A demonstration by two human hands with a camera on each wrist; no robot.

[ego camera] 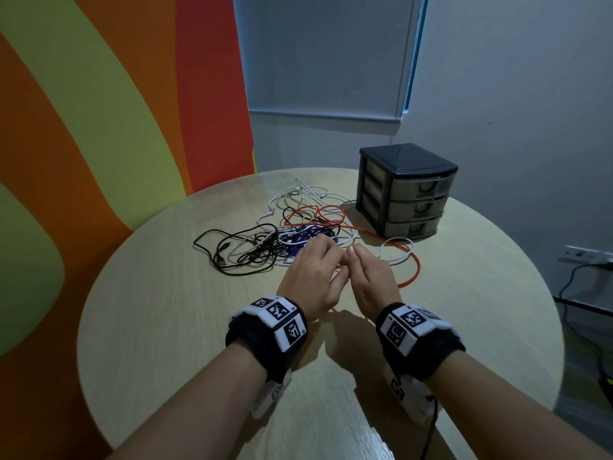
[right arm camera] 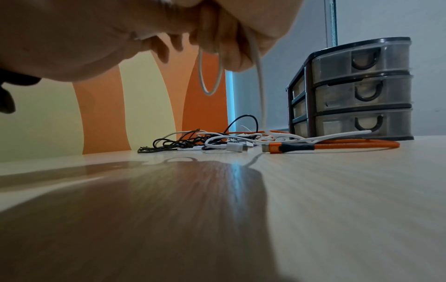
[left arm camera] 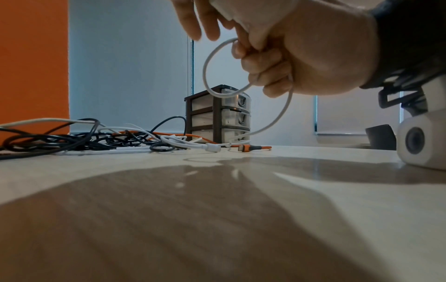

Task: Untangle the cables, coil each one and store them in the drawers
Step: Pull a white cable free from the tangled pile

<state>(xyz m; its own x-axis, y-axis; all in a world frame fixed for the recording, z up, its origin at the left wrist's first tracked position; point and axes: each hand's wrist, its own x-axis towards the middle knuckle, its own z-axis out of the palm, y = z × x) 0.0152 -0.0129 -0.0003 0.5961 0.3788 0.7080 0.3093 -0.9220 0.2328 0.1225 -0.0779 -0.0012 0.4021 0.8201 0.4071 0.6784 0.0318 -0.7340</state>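
Observation:
Both hands meet above the round table (ego camera: 185, 327), just in front of a tangle of black, white, purple and orange cables (ego camera: 265, 237). My right hand (ego camera: 353, 254) grips a small hanging loop of white cable (left arm camera: 207, 63), its fingers (left arm camera: 263, 64) curled round it. The loop (right arm camera: 218, 72) hangs from the fist, and one strand drops to the table near the drawers. My left hand (ego camera: 326, 250) touches the right and pinches the same white cable higher up, mostly hidden. The dark three-drawer unit (ego camera: 411, 190) stands at the back right with all drawers closed.
A thick orange cable (ego camera: 416, 270) curves along the table right of my hands, and its plug (right arm camera: 275, 147) lies in front of the drawers (right arm camera: 357, 89). A wall socket (ego camera: 587, 255) with a black cord sits low at the far right. Bare tabletop lies between me and the hands.

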